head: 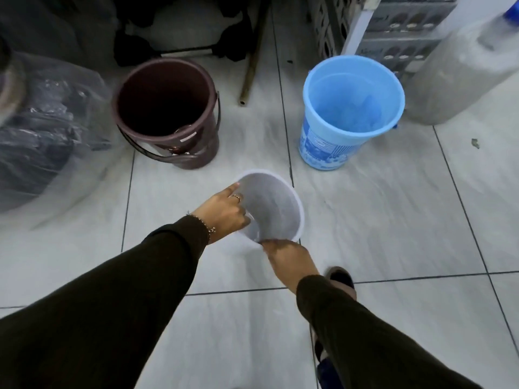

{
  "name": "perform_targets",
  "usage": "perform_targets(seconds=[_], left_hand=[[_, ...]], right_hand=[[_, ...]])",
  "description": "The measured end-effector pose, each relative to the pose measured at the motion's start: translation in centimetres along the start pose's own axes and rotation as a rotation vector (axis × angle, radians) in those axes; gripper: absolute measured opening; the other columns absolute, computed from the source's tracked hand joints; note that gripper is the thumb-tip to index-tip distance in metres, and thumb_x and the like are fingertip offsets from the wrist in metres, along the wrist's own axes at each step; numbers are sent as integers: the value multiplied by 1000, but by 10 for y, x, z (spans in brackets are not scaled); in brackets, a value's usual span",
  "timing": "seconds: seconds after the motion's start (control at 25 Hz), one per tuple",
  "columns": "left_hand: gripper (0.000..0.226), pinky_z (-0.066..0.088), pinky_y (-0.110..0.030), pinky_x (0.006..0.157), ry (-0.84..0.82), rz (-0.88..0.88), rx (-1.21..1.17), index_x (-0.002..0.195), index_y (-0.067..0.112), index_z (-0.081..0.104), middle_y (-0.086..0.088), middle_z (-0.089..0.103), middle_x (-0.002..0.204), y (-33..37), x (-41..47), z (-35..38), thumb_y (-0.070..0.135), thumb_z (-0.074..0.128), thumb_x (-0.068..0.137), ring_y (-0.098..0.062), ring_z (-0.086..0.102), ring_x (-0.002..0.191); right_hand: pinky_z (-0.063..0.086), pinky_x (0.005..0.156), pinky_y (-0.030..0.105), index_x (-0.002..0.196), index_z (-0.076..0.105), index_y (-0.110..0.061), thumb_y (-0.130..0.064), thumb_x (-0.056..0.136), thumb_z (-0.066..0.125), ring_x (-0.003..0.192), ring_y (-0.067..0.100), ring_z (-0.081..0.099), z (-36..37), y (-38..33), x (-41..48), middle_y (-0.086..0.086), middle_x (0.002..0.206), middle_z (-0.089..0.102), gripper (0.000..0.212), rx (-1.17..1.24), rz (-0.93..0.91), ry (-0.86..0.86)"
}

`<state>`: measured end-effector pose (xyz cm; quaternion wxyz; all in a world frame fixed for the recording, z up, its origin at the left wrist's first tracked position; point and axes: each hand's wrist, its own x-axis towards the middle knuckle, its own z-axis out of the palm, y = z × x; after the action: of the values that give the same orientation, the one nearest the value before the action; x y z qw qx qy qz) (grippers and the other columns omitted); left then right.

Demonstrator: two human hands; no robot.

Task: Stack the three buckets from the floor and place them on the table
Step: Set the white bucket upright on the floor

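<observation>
white bucket mouth-up, tilted | left hand, right hand both grasping its rim | brown bucket, blue bucket upright beyond | open floor right

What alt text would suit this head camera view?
Both hands, left hand and right hand, hold a white bucket by its rim above a tiled floor. A brown bucket and a blue bucket stand upright beyond it.

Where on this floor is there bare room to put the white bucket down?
Bare tile lies between the brown bucket and blue bucket, and to the right in front of the blue one. It is crowded at left by the plastic-wrapped bundle and along the back by the crates.
</observation>
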<state>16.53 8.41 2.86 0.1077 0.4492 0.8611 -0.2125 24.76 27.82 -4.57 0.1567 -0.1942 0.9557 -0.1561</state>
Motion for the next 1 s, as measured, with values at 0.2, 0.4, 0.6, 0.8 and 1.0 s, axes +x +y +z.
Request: perform_targets(seconds=[0.2, 0.4, 0.6, 0.8, 1.0], left_hand=[[31, 49, -34, 86, -325, -262, -346, 104, 16, 68, -6, 74, 102, 57, -1, 13, -2, 48, 89, -32, 69, 97], [28, 54, -32, 79, -293, -412, -444, 101, 18, 71, -6, 75, 93, 92, 6, 7, 3, 66, 79, -28, 71, 91], [62, 50, -36, 99, -365, -461, -665, 132, 29, 51, 4, 56, 134, 61, 10, -8, -4, 50, 80, -21, 51, 127], [47, 47, -31, 101, -107, -866, -1142, 130, 33, 54, 5, 59, 135, -11, 66, -67, 15, 50, 86, -21, 57, 122], [50, 38, -30, 106, 140, -1148, -1697, 138, 12, 49, -11, 59, 136, -65, 204, -106, 32, 56, 93, -29, 54, 127]], right_hand=[[55, 53, 29, 75, 74, -15, 0, 67, 74, 54, 27, 70, -16, 17, 12, 4, 62, 72, 17, -508, -251, -318], [60, 75, 32, 85, 77, -16, -15, 57, 87, 76, 26, 74, 2, 33, -6, 6, 77, 76, 30, -453, -228, -335], [14, 125, 34, 156, 18, -17, -51, 90, 53, 153, 22, 16, -64, 69, -9, 3, 164, 23, 82, 91, 69, -223], [19, 122, 35, 156, 21, -12, -59, 93, 48, 152, 21, 19, -162, 147, 28, 6, 165, 20, 83, 512, 630, 17], [28, 117, 38, 154, 27, -6, -52, 97, 47, 145, 32, 35, -227, 244, 102, 14, 159, 34, 76, 843, 943, 242]])
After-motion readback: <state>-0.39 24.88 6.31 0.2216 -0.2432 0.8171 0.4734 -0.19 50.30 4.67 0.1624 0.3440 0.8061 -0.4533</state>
